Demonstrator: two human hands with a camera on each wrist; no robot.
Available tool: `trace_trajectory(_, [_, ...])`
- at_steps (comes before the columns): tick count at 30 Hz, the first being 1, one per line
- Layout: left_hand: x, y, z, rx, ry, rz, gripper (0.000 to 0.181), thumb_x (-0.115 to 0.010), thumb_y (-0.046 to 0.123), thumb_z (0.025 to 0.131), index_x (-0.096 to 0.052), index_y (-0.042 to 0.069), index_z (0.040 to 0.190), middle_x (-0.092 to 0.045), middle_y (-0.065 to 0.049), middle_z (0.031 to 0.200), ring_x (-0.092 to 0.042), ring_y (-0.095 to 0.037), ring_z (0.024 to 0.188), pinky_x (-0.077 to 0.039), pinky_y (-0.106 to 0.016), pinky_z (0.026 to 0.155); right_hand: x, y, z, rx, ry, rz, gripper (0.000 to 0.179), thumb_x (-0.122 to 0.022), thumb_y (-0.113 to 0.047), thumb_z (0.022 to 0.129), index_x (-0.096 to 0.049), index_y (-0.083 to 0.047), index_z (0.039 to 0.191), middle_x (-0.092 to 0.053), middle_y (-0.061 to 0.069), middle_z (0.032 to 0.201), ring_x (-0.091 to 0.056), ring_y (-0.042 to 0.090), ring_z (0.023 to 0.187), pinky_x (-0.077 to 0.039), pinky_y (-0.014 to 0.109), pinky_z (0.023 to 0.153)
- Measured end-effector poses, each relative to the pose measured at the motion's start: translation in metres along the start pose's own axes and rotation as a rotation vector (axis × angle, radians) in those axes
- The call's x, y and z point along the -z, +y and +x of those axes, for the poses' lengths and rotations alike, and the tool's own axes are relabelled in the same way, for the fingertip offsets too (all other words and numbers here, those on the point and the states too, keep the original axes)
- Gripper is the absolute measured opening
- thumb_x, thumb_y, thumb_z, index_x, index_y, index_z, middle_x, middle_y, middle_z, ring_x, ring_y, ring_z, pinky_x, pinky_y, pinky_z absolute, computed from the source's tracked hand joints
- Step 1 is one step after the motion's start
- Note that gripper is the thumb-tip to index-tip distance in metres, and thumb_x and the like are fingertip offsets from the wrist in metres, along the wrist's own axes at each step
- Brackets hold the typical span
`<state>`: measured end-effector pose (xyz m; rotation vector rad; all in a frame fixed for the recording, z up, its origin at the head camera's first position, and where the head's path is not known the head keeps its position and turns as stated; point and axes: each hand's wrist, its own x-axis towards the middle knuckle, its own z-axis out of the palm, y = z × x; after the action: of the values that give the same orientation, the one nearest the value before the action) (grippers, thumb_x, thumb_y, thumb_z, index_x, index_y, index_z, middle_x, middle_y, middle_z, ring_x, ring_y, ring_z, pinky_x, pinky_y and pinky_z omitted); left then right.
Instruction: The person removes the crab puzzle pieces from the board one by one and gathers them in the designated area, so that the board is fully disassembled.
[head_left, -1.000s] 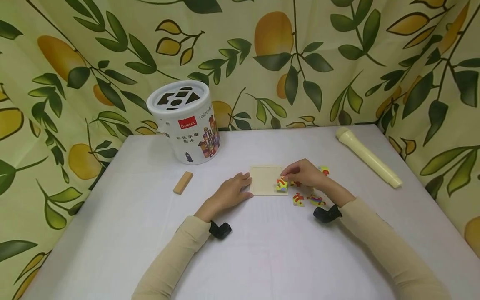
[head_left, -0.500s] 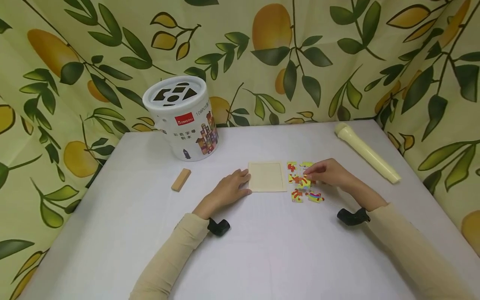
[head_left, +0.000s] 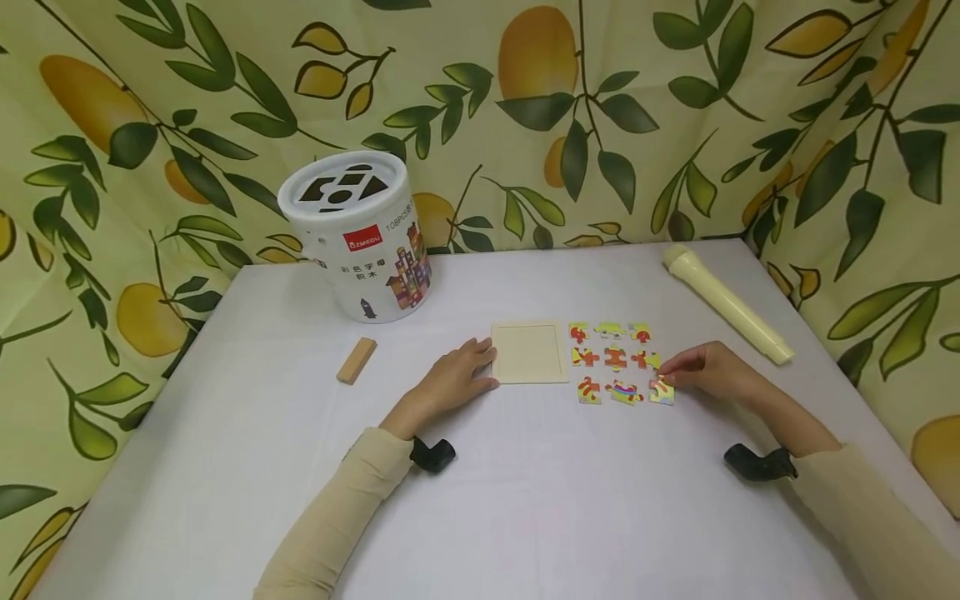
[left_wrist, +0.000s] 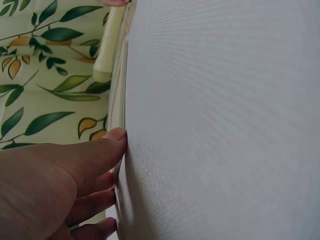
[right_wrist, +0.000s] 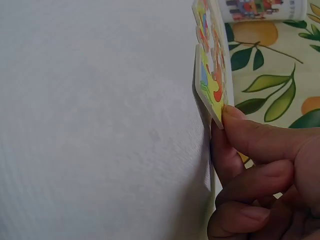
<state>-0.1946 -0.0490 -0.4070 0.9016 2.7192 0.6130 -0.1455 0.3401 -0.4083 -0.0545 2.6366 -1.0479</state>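
In the head view, a square wooden puzzle tray [head_left: 528, 354] with a raised border lies bare on the table. My left hand [head_left: 452, 379] rests flat at its left side, the thumb [left_wrist: 116, 137] and fingertips touching the tray's edge. With thumb and forefinger, my right hand [head_left: 712, 373] pinches the corner of a yellow and red puzzle piece [head_left: 662, 390], close over the table. The right wrist view shows that puzzle piece [right_wrist: 210, 82] slightly tilted off the surface. Beside the tray, several more puzzle pieces [head_left: 615, 358] lie picture side up in loose rows.
A white bucket of blocks [head_left: 367, 267] with a shape-hole lid stands at the back left. In front of it lies a small wooden block [head_left: 356, 360]. A cream toy microphone [head_left: 727, 304] lies at the right. Leaf-patterned cloth [head_left: 450, 108] hangs behind the table.
My right hand has carried the puzzle piece from over the tray rightward and lowered it at the near right corner of the other pieces. The left hand has stayed at the tray's edge.
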Motion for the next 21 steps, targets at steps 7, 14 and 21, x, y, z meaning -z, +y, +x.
trace_trajectory(7, [-0.003,0.002,0.0,0.0,-0.009,-0.01,0.054,-0.061,0.028,0.089,-0.045,0.002,0.134,-0.036,-0.012,0.146,-0.03,-0.034,0.135,-0.032,-0.052,0.105,-0.005,-0.006,-0.007,0.0,0.05,-0.05,0.019,-0.064,-0.013,0.084,-0.07,0.0,0.096,-0.066,0.019,0.101,-0.054,0.017,0.086,-0.046,0.021,0.063])
trace_trajectory(14, [-0.005,0.004,0.004,-0.011,-0.02,-0.007,0.055,-0.059,0.029,0.089,-0.044,0.002,0.135,-0.035,-0.012,0.146,-0.029,-0.033,0.136,-0.032,-0.052,0.105,-0.006,-0.01,-0.013,-0.025,0.139,-0.116,0.019,-0.065,-0.017,0.085,-0.071,-0.002,0.095,-0.066,0.015,0.094,-0.047,0.018,0.076,-0.04,0.023,0.057])
trace_trajectory(21, [-0.002,0.005,0.009,-0.001,-0.03,-0.078,0.065,-0.058,0.035,0.089,-0.032,0.008,0.143,-0.03,-0.012,0.149,-0.026,-0.028,0.138,-0.026,-0.044,0.111,-0.007,-0.031,-0.009,0.193,0.2,-0.181,0.048,-0.06,-0.028,0.089,-0.051,-0.002,0.128,-0.053,0.021,0.125,-0.052,0.036,0.105,-0.05,0.04,0.077])
